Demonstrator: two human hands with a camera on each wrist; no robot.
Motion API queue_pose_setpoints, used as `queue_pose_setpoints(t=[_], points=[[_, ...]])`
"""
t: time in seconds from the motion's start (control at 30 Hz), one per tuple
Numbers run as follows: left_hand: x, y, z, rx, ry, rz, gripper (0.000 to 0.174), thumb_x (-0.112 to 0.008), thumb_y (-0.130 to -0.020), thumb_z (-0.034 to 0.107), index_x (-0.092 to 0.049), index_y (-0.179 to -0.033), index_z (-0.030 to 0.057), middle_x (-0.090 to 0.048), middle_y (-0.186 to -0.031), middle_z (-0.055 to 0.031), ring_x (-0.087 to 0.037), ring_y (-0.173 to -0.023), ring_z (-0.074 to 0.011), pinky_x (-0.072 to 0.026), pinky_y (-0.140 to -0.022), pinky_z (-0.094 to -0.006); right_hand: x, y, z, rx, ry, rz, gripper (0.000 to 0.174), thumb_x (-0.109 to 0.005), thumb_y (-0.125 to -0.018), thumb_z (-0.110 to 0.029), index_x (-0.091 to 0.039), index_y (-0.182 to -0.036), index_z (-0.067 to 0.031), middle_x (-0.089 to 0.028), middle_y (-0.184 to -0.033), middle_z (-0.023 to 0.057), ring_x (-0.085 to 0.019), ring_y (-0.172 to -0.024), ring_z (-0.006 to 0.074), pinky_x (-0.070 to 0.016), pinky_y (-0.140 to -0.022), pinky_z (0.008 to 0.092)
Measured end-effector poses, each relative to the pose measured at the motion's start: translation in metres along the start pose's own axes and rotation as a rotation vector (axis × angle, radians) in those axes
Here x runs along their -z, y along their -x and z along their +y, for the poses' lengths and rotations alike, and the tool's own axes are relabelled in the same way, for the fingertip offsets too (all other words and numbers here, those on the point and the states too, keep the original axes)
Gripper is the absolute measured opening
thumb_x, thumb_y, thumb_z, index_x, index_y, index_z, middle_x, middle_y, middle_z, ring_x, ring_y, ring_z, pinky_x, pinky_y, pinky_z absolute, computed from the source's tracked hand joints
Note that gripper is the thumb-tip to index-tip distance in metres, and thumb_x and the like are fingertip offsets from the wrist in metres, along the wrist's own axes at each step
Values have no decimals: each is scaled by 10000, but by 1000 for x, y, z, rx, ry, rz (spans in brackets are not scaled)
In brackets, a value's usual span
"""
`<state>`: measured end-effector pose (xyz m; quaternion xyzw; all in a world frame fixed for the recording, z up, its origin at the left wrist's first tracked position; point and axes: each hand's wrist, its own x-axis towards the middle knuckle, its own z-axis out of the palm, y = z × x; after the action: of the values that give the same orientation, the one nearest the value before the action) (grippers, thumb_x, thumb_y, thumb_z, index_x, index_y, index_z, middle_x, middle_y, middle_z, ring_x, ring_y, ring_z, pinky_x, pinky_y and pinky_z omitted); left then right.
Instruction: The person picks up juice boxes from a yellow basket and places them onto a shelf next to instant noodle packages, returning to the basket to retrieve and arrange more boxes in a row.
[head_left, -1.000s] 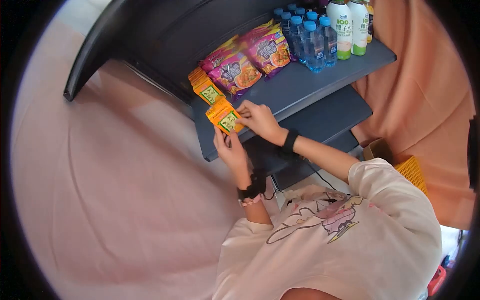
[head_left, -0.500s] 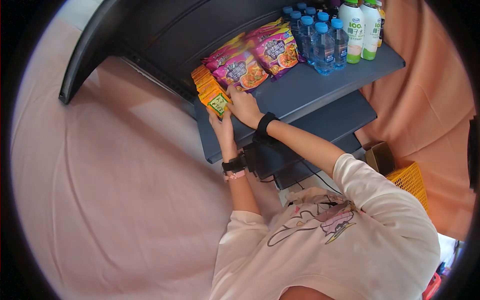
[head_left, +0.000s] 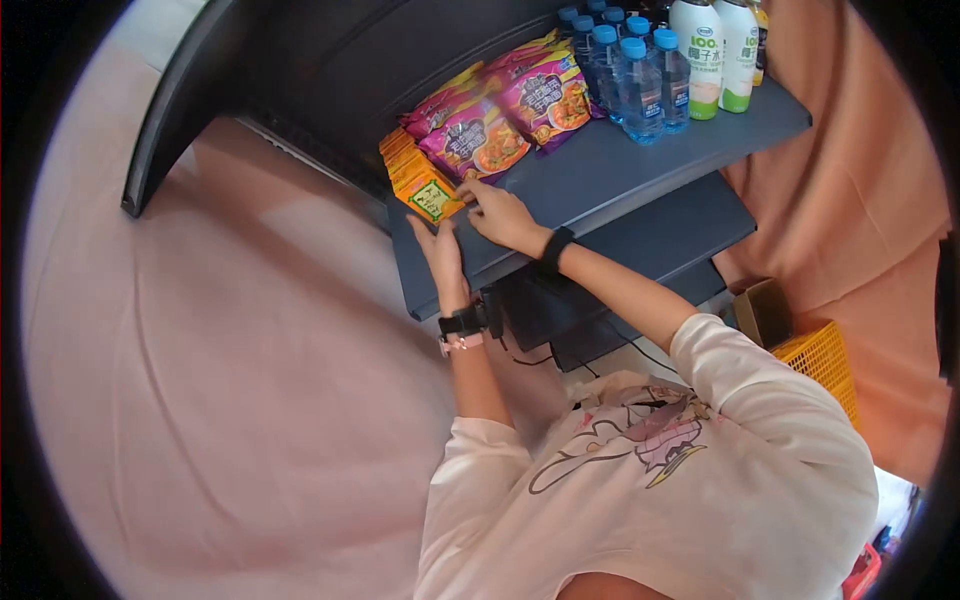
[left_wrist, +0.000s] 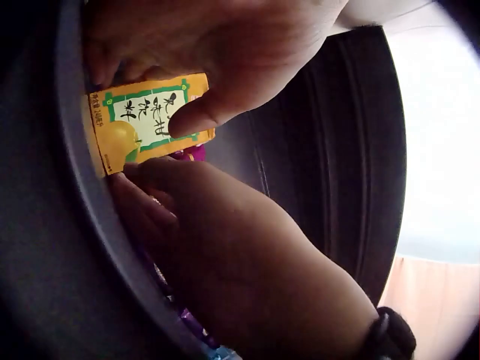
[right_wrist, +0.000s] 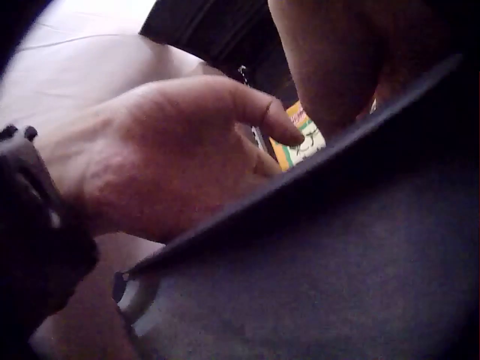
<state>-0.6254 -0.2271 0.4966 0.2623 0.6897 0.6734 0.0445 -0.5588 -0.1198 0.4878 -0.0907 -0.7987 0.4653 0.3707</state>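
A yellow-orange drink carton (head_left: pixel 433 200) with a green-framed label stands at the shelf's front left, at the head of a row of like cartons (head_left: pixel 402 160). My left hand (head_left: pixel 442 258) is at its near left side, thumb and fingers apart. In the left wrist view that thumb overlaps the carton's front (left_wrist: pixel 116 142). On the carton's other side is my right hand (head_left: pixel 508 218), its fingertips right at the edge. Only part of the carton (right_wrist: pixel 309 142) shows between both hands in the right wrist view; the shelf edge hides the rest.
Purple noodle packets (head_left: pixel 475 142) stand right beside the cartons. Farther right are blue-capped water bottles (head_left: pixel 640 105) and white coconut water bottles (head_left: pixel 703 60). A dark side panel (head_left: pixel 165 130) rises at left. Below the shelf (head_left: pixel 600 175), a yellow basket (head_left: pixel 825 365) stands at right.
The carton, held in both hands in front of the row a second ago, moved back against the row at the shelf front. Since then both hands have drawn slightly away from its face.
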Motion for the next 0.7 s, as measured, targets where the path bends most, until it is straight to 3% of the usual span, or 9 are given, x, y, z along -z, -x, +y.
queue_pose_setpoints(t=[0.07,0.13,0.2,0.27,0.33,0.4,0.47,0.5,0.7], points=[[-7,13,-11,-74,-153,226,620,-491,-811,53,-274,-1384,-42,-329,-1396,-187,-385,-1231,-259,-322,-990,-297,26,25,-12,11,-106,-19,314,-555,-788,-48,-529,-1101,-49,-628,-1005,117,-635,-864,287,-501,-752,352],[-35,51,21,-171,-143,214,586,-493,-815,51,-314,-1369,-23,-365,-1371,-183,-390,-1235,-272,-317,-1007,-316,49,50,-17,170,-217,9,264,-574,-792,-62,-557,-1053,-28,-628,-971,109,-621,-874,258,-487,-770,325],[-67,87,45,-268,28,92,501,-494,-810,39,-416,-1304,-8,-405,-1349,-151,-393,-1235,-254,-333,-997,-344,76,75,-23,149,-194,12,239,-568,-790,-76,-564,-1025,-28,-622,-966,129,-608,-895,279,-480,-774,352],[-99,113,59,-271,-10,-172,406,-414,-810,-39,-502,-1205,-20,-436,-1330,-156,-376,-1249,-264,-298,-1022,-363,100,99,-12,174,-70,40,242,-565,-780,-86,-567,-1011,-14,-613,-960,155,-592,-909,319,-471,-780,377],[-132,128,47,-532,-263,-421,363,-489,-800,24,-551,-1157,38,-431,-1318,-180,-401,-1217,-333,-330,-998,-409,127,129,-1,-26,-42,50,274,-582,-766,-92,-562,-1024,-3,-609,-947,161,-581,-908,342,-466,-783,383],[-169,168,56,-526,-539,-465,379,-565,-786,115,-554,-1164,103,-411,-1312,-198,-417,-1169,-400,-354,-965,-453,134,163,50,12,-272,331,294,-597,-762,-110,-560,-1031,4,-606,-932,166,-578,-907,348,-468,-769,386],[-201,193,39,-504,-486,-553,421,-616,-797,232,-528,-1191,110,-397,-1317,-201,-431,-1121,-414,-352,-939,-479,175,193,60,-55,-157,309,281,-605,-768,-143,-558,-1002,5,-604,-934,167,-576,-904,343,-470,-748,389],[-215,206,29,-438,-479,-641,439,-607,-823,278,-505,-1217,114,-394,-1311,-226,-428,-1134,-422,-348,-946,-491,202,207,64,-124,121,136,244,-605,-769,-164,-563,-955,-10,-614,-911,156,-585,-865,342,-473,-704,397],[-288,297,-17,-292,-377,-1060,415,-566,-869,345,-514,-1198,98,-440,-1270,-220,-453,-1134,-406,-373,-962,-432,265,345,113,-386,257,279,209,-605,-757,-185,-568,-905,-43,-619,-858,163,-587,-795,366,-473,-651,419]])
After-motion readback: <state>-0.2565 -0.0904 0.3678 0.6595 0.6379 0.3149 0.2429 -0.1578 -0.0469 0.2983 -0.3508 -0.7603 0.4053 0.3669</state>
